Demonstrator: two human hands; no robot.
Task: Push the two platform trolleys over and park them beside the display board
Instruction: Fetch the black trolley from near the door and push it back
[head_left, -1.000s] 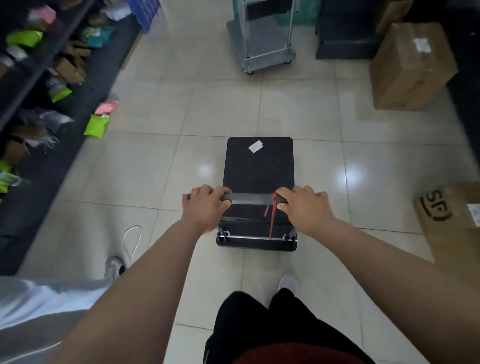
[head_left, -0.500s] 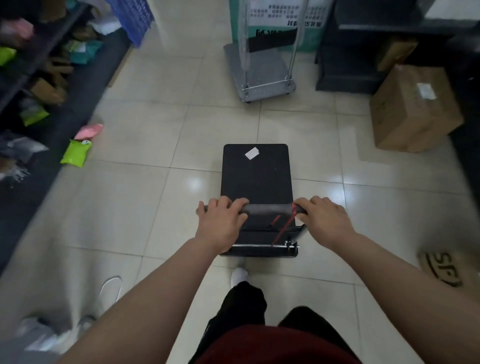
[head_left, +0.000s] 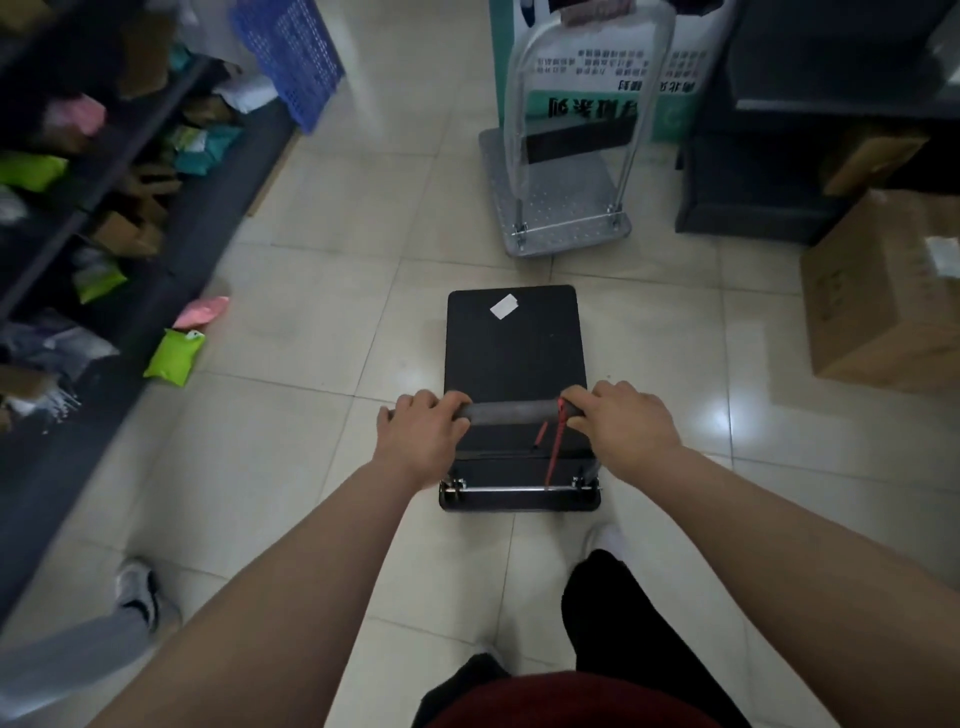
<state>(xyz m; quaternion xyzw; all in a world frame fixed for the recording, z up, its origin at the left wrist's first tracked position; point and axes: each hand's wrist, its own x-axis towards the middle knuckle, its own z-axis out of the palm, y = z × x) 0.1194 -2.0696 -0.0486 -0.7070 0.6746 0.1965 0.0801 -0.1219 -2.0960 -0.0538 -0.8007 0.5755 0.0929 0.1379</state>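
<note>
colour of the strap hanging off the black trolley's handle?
Red. The strap hangs from the handle beside the right hand; head view shows it.

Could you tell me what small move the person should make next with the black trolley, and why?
Probably keep rolling the black trolley forward, steering slightly left. Both the left hand and right hand grip its handle, and the silver trolley stands parked just ahead against the display board, so going straight would likely bump it.
</note>
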